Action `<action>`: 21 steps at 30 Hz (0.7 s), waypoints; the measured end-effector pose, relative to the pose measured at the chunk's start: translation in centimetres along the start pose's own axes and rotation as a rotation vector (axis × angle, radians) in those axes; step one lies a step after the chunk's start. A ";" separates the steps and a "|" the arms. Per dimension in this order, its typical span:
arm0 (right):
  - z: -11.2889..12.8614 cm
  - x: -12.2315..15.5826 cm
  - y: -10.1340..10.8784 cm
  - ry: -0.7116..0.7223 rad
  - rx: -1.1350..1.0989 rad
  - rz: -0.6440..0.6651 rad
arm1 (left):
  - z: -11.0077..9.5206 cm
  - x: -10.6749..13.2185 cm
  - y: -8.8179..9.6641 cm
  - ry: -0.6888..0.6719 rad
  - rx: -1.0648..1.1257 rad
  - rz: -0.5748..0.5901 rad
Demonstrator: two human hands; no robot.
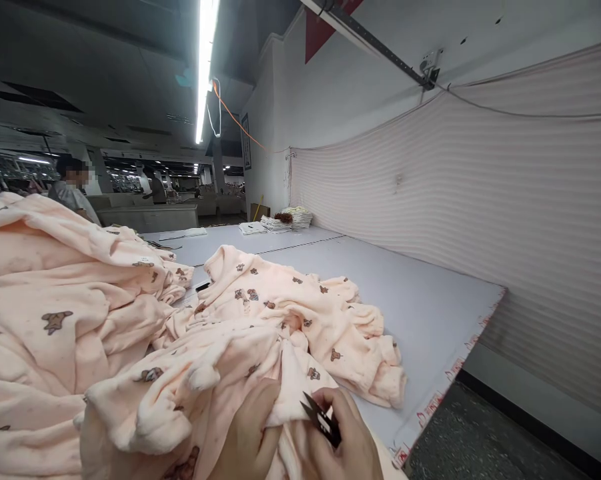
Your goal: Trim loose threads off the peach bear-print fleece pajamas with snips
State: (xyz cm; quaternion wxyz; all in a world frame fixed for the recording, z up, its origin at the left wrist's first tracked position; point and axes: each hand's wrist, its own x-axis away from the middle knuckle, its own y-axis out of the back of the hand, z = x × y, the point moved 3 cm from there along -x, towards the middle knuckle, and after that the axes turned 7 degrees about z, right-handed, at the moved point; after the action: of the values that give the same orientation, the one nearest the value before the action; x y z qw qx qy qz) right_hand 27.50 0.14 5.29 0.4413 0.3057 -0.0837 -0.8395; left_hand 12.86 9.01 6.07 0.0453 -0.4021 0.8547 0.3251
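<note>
At the bottom centre my left hand [247,437] is closed on a fold of a fluffy peach garment printed with small brown bears [290,313]. Right beside it my right hand [343,443] pinches small black thread snips [320,417], whose blades point up-left at the fabric edge held by the left hand. The garment spreads over the grey cutting table [420,300] in front of me.
A tall heap of the same peach garments [55,300] fills the left. Stacks of folded white pieces [285,220] lie at the table's far end. A striped cloth-covered wall [480,200] runs along the right. Another person [73,187] works far left. The table edge drops to dark floor [480,440].
</note>
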 end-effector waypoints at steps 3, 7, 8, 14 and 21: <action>-0.4 -0.5 -0.1 0.022 0.059 -0.062 | -0.7 0.6 0.7 -0.013 -0.066 -0.217; -0.6 -1.6 0.2 0.142 0.143 -0.135 | -0.4 -0.1 1.5 0.044 0.117 -0.109; -0.4 -2.0 0.3 0.146 0.172 -0.122 | -0.1 -0.6 1.5 0.104 0.227 0.010; 0.1 -3.3 0.3 0.013 0.138 0.191 | 1.5 -1.7 2.2 0.439 0.875 0.178; 1.3 -1.6 0.6 0.096 0.160 0.238 | 1.3 -1.3 2.2 0.367 0.780 0.140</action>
State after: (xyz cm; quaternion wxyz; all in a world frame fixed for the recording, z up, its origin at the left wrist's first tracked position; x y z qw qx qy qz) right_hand 27.81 0.92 7.28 0.5154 0.3678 -0.1646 -0.7563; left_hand 11.91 11.65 6.66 0.0192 -0.3468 0.9327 -0.0967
